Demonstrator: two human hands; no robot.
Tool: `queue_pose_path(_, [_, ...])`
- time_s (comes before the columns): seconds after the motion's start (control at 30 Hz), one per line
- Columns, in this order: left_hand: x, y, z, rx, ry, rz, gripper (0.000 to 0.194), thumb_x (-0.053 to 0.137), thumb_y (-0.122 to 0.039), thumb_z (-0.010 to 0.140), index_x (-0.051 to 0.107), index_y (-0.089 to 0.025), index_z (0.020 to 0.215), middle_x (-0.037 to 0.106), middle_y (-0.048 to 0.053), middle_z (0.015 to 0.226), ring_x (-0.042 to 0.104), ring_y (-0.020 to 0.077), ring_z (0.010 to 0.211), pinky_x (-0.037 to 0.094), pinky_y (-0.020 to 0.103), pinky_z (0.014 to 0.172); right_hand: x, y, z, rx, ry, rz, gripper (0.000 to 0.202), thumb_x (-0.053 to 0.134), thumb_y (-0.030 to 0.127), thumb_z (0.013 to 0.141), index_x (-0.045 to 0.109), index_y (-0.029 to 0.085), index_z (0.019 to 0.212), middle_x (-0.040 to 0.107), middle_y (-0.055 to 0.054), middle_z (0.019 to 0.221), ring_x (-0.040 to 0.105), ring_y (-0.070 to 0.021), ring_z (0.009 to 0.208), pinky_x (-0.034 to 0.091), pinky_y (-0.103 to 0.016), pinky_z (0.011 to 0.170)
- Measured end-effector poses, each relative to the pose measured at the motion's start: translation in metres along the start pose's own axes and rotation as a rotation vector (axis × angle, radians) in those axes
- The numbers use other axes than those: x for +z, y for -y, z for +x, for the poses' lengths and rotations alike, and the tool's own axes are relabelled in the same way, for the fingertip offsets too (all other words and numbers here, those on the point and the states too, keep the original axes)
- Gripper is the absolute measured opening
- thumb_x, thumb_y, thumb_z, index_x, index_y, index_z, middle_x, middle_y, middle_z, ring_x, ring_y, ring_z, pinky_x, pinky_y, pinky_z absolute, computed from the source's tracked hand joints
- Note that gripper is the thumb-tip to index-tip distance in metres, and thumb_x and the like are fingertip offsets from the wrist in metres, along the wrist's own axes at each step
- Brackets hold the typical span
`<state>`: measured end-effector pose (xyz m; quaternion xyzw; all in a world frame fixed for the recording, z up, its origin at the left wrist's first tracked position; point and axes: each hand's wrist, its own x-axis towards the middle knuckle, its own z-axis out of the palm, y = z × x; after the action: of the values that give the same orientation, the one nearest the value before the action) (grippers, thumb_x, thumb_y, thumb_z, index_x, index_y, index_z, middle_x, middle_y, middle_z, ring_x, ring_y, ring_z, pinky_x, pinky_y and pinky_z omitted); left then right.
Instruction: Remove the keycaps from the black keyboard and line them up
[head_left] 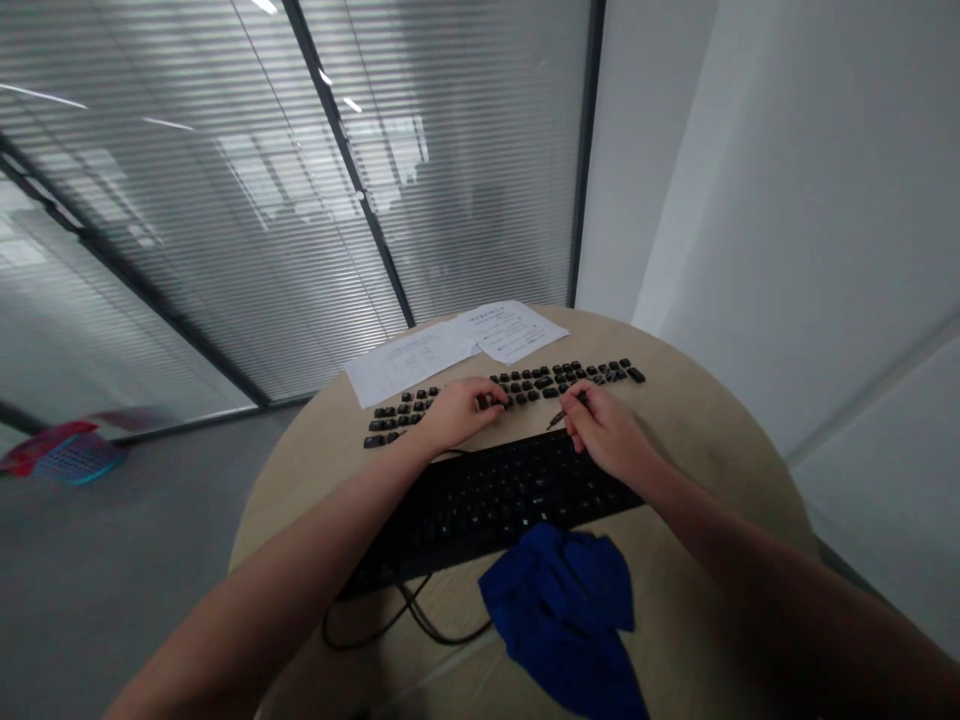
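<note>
My left hand (pixel 463 410) is over the rows of loose black keycaps (pixel 534 385), its thumb and index finger closed around a keycap among them. My right hand (pixel 604 425) grips a slim, dark, pointed tool (pixel 556 420) whose tip slants down to the left, just above the keyboard. Most of its shaft is hidden in my fingers. The black keyboard (pixel 480 495) lies below both hands, turned slightly, with my left forearm covering part of its left side. Whether keys are lacking on its upper rows is too dark to tell.
Printed paper sheets (pixel 420 360) lie at the far edge of the round wooden table (pixel 705 450). A crumpled blue cloth (pixel 562 610) overlaps the keyboard's front edge, beside a looped black cable (pixel 367 640). On the floor at left stands a blue and red basket (pixel 75 455).
</note>
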<state>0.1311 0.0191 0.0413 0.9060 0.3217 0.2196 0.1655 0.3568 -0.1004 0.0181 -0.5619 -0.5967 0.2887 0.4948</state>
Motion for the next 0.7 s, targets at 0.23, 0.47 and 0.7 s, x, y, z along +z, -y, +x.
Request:
queue_pose_path(0.23, [0.038, 0.007, 0.031, 0.046, 0.114, 0.388, 0.016, 0.063, -0.020, 0.082, 0.076, -0.023, 0.092, 0.076, 0.004, 0.092, 0.068, 0.0230, 0.088, 0.051, 0.035, 0.085, -0.009, 0.000, 0.005, -0.016, -0.023, -0.077, 0.028, 0.049, 0.048, 0.097, 0.052, 0.024, 0.084, 0.055, 0.004, 0.059, 0.055, -0.0151, 0.049, 0.041, -0.028, 0.052])
queue_pose_path(0.47, [0.031, 0.002, 0.030, 0.033, 0.201, 0.556, 0.018, 0.060, -0.028, 0.085, 0.075, -0.023, 0.094, 0.076, 0.006, 0.089, 0.067, 0.0266, 0.092, 0.048, 0.040, 0.087, -0.012, 0.003, 0.005, -0.022, -0.030, -0.055, 0.028, 0.050, 0.049, 0.097, 0.052, 0.024, 0.085, 0.055, 0.004, 0.059, 0.055, -0.0157, 0.050, 0.040, -0.028, 0.054])
queue_pose_path(0.7, [0.026, -0.002, 0.025, 0.043, 0.213, 0.589, 0.017, 0.062, -0.029, 0.084, 0.075, -0.022, 0.093, 0.075, 0.008, 0.086, 0.067, 0.0272, 0.091, 0.048, 0.041, 0.087, -0.013, 0.006, 0.004, -0.027, -0.046, -0.057, 0.030, 0.050, 0.049, 0.097, 0.051, 0.024, 0.082, 0.056, 0.003, 0.058, 0.056, -0.0161, 0.051, 0.041, -0.028, 0.054])
